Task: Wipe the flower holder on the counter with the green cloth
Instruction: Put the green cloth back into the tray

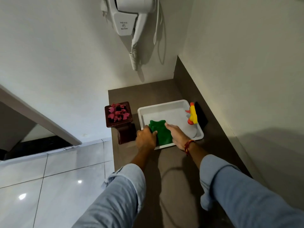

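The flower holder (120, 122) is a dark red-brown pedestal with a square top full of pink petals, standing at the counter's left edge. The green cloth (160, 131) lies crumpled in the near-left part of a white tray (164, 106). My left hand (145, 139) curls over the cloth's left side at the tray's near-left corner, fingers closed on it. Flat along the cloth's right side rests my right hand (178, 134), its fingers extended and touching the fabric. The holder stands just left of my left hand, apart from it.
A yellow and orange spray bottle (192, 115) leans at the tray's far right, beside a black object. A wall-mounted white hair dryer (130, 17) with a coiled cord hangs above the brown counter (164, 170). White tiled floor lies to the left.
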`<state>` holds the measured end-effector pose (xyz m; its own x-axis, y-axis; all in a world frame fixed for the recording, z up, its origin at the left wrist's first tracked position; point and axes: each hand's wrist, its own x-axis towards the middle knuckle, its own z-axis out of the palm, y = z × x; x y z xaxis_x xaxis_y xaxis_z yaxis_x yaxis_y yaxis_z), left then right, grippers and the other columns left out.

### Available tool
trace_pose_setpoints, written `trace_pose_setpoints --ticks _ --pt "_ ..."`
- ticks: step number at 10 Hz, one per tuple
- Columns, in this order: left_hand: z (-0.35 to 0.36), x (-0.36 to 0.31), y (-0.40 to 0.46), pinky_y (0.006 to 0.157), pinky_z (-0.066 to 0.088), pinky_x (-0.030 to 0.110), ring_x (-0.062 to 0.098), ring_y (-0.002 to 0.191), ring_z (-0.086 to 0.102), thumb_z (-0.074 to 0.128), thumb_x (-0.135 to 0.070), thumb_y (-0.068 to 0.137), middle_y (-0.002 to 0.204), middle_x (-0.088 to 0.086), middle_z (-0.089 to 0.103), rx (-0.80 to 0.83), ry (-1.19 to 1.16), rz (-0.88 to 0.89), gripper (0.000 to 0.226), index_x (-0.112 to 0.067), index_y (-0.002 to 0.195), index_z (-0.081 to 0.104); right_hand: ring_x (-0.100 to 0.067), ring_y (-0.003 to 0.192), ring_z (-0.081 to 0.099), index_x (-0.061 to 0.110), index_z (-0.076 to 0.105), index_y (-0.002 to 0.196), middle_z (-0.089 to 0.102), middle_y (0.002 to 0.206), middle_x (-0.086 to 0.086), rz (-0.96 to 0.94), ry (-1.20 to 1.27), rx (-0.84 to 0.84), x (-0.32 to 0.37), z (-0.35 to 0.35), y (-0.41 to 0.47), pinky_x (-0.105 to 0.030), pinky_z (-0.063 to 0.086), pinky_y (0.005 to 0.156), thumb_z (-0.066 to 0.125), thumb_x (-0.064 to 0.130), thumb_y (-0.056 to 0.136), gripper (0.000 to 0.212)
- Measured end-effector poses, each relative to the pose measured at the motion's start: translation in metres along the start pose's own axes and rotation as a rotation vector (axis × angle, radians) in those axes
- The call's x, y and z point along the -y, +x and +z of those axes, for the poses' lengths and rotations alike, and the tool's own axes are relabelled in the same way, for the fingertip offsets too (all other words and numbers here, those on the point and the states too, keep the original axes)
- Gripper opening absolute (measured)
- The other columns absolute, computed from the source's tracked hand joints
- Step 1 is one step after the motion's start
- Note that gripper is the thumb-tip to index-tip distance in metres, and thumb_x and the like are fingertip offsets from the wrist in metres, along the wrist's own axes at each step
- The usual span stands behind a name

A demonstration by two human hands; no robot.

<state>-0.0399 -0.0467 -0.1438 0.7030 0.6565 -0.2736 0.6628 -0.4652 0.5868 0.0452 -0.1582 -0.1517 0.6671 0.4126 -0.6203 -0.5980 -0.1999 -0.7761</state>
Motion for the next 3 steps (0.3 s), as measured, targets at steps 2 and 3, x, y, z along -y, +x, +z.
trace_pose_setpoints --ticks 2,3 --pt "-0.011 0.006 0.001 0.091 0.057 0.049 0.035 0.111 0.062 0.053 -0.022 0.1 0.121 0.018 0.066 -0.012 0.308 0.238 0.026 -0.009 0.122 0.06 -0.036 0.13 0.052 0.007 0.035 0.149 0.05 0.146 -0.019 -0.044 -0.68 -0.048 0.002 0.001 0.002 -0.044 0.043 0.111 0.042 0.006 0.1 0.049" --pt "-0.03 -0.011 -0.005 0.088 0.058 0.047 0.032 0.11 0.063 0.055 -0.021 0.098 0.121 0.016 0.067 -0.064 0.389 0.407 0.027 -0.008 0.12 0.06 -0.036 0.136 0.045 0.009 0.025 0.154 0.043 0.152 -0.019 -0.184 -0.801 -0.127 0.024 0.009 -0.012 -0.042 0.039 0.114 0.041 0.008 0.101 0.056"
